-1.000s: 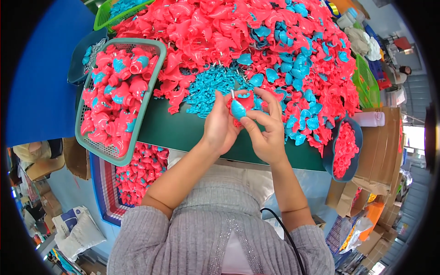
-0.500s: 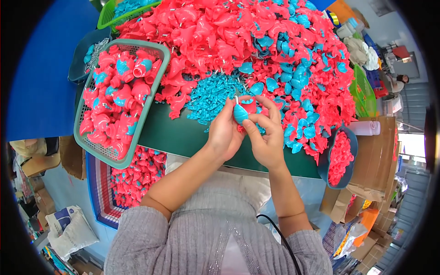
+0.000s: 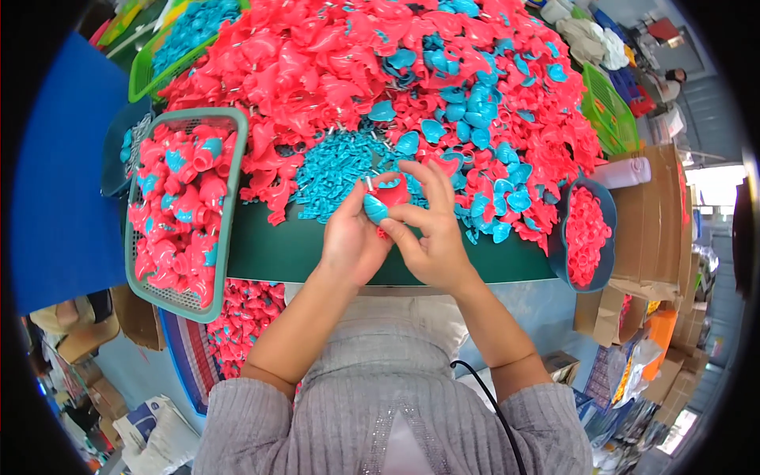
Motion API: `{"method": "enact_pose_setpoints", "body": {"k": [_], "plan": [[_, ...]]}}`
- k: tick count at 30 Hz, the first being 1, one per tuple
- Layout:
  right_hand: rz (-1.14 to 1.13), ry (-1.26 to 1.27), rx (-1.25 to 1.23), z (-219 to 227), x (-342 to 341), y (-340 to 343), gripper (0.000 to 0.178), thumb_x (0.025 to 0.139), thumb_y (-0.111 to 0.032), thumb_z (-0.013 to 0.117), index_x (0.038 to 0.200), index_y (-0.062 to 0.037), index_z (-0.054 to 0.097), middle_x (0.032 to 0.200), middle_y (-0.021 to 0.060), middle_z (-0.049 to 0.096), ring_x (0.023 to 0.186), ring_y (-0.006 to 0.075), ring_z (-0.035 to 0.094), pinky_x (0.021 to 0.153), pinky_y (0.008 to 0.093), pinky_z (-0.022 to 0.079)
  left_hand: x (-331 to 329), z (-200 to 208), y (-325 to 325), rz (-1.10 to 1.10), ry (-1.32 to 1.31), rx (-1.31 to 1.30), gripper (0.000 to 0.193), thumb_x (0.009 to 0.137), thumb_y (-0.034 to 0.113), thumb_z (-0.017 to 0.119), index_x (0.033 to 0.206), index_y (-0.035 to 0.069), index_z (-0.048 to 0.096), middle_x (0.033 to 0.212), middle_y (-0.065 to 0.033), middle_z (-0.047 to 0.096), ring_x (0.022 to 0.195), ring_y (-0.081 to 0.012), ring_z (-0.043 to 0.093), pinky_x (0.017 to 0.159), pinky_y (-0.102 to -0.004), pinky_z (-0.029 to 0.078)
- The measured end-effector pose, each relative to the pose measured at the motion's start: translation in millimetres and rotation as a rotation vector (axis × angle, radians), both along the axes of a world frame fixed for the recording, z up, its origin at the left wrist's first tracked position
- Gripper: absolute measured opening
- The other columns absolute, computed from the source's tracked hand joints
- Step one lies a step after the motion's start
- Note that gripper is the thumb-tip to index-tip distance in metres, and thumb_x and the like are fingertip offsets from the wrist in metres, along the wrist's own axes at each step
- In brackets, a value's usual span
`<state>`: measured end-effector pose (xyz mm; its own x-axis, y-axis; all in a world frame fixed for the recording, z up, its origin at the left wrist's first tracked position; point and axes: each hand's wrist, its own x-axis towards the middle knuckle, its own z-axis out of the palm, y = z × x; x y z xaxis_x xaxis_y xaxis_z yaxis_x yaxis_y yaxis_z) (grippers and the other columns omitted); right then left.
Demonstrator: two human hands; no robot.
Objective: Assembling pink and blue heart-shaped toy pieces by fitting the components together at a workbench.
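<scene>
Above the near edge of the green table, both my hands are closed around one small assembly. My left hand [image 3: 351, 244] grips a red hollow plastic part [image 3: 393, 192] from the left. A ridged blue oval piece [image 3: 375, 209] sits against its near side, and a short metal pin [image 3: 369, 183] sticks up by my left fingertips. My right hand [image 3: 432, 241] pinches the blue piece with thumb and forefinger, its other fingers arched over the red part. Just beyond lies a heap of small blue plastic pieces [image 3: 336, 170]. My fingers hide much of the red part.
A large pile of red plastic parts [image 3: 301, 75] mixed with blue shells [image 3: 479, 107] covers the green table [image 3: 269, 245]. A grey-green basket [image 3: 237, 190] of red-and-blue assemblies stands left; a dark blue bin [image 3: 608, 214] of small red parts, right. Cardboard boxes [image 3: 649, 229] stand beyond it.
The view has shifted, so the table and basket sit differently in the picture. Both hands stay on the assembly, which is turned slightly, showing more of the red part's opening.
</scene>
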<state>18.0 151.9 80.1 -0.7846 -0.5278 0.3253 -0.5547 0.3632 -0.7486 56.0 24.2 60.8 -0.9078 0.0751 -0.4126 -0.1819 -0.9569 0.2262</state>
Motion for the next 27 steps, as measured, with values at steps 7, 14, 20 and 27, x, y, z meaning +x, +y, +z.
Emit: {"method": "enact_pose_setpoints", "body": {"k": [7, 14, 20, 27], "plan": [[-0.149, 0.014, 0.055, -21, 3, -8, 0.009, 0.072, -0.014, 0.072, 0.078, -0.0080, 0.070, 0.132, 0.0179, 0.045, 0.128, 0.0446, 0.027, 0.106, 0.0528, 0.020, -5, -25, 9, 0.076, -0.013, -0.062, 0.046, 0.102, 0.038, 0.023, 0.121, 0.004, 0.048, 0.119, -0.0127, 0.054, 0.111, -0.0230, 0.050, 0.101, -0.0377, 0.037], [-0.152, 0.005, -0.006, -23, -21, 25, 0.030, 0.072, -0.013, 0.075, 0.099, -0.0049, 0.065, 0.127, 0.0169, 0.050, 0.112, 0.0315, 0.053, 0.090, 0.0381, 0.043, -9, -41, -10, -0.009, -0.060, 0.028, 0.052, 0.100, 0.045, 0.026, 0.125, 0.004, 0.048, 0.106, -0.0135, 0.060, 0.080, -0.0216, 0.056, 0.070, -0.0327, 0.048], [-0.219, 0.339, 0.379, -37, -68, 75, 0.030, 0.074, -0.010, 0.071, 0.102, -0.0025, 0.062, 0.114, 0.0133, 0.059, 0.111, 0.0346, 0.051, 0.091, 0.0427, 0.042, -6, -51, -29, 0.040, -0.074, 0.041, 0.049, 0.099, 0.041, 0.030, 0.124, 0.002, 0.047, 0.107, -0.0172, 0.059, 0.079, -0.0227, 0.056, 0.067, -0.0335, 0.047], [-0.060, 0.358, 0.495, -47, -70, 57, 0.043, 0.071, -0.019, 0.074, 0.109, -0.0066, 0.058, 0.122, 0.0109, 0.055, 0.116, 0.0348, 0.048, 0.093, 0.0446, 0.040, 10, -53, -50, 0.093, -0.052, 0.006, 0.049, 0.099, 0.041, 0.033, 0.125, 0.002, 0.046, 0.106, -0.0182, 0.059, 0.080, -0.0244, 0.058, 0.066, -0.0346, 0.048]]}}
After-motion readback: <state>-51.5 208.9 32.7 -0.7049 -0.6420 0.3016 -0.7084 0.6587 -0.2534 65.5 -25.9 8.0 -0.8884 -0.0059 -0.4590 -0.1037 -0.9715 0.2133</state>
